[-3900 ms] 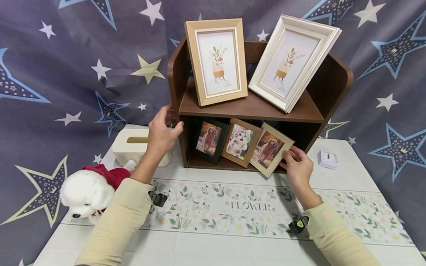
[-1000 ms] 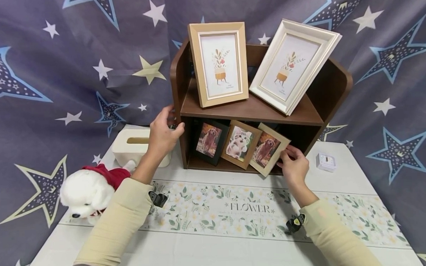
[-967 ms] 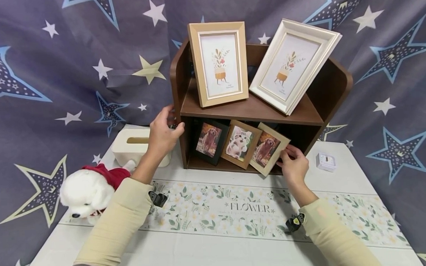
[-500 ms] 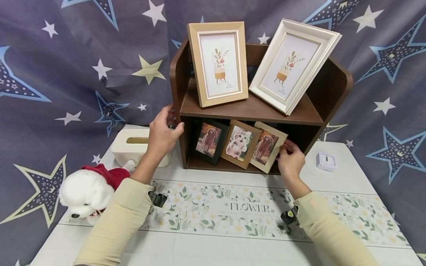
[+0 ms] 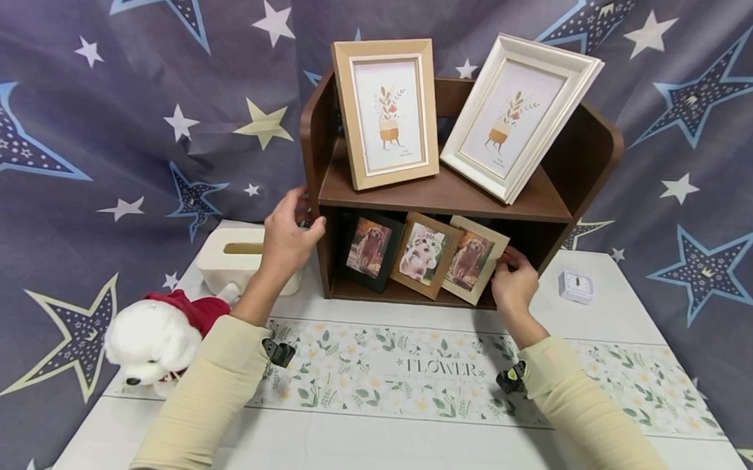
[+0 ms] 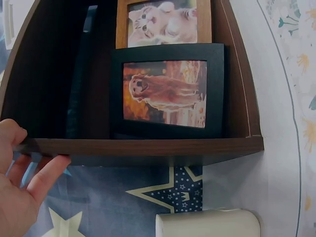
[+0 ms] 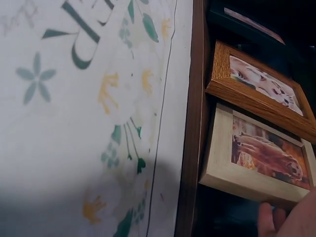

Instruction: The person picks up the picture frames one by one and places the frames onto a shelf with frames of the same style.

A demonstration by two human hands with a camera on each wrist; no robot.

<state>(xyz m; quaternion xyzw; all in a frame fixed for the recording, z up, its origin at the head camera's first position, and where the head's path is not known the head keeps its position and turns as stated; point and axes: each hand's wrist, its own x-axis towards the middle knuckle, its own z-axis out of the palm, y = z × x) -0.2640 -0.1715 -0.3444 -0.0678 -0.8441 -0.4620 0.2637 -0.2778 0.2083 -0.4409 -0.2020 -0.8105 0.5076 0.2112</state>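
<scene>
In the head view my left hand [image 5: 291, 227] grips the left side panel of a brown wooden shelf [image 5: 443, 194]. The left wrist view shows the thumb and fingers on opposite sides of that panel's edge. My right hand [image 5: 515, 285] holds the right edge of a beige photo frame [image 5: 500, 248] with a dog picture, leaning in the lower compartment. Some of its fingers are hidden behind the frame. Left of it lean a brown photo frame [image 5: 402, 265] with a kitten picture and a black photo frame [image 6: 215, 94] with another dog picture.
Two larger frames, one tan [image 5: 387, 179] and one white [image 5: 451, 153], stand on the upper shelf; the white one tilts. A cream tissue box [image 5: 218, 268] and a white plush dog [image 5: 150, 340] sit left. A small clock [image 5: 575, 287] sits right, on the white table [image 5: 372, 456].
My right hand has shifted left with the beige photo frame, whose lower corner now sits higher and further back, at the shelf's front edge. The left hand keeps its hold.
</scene>
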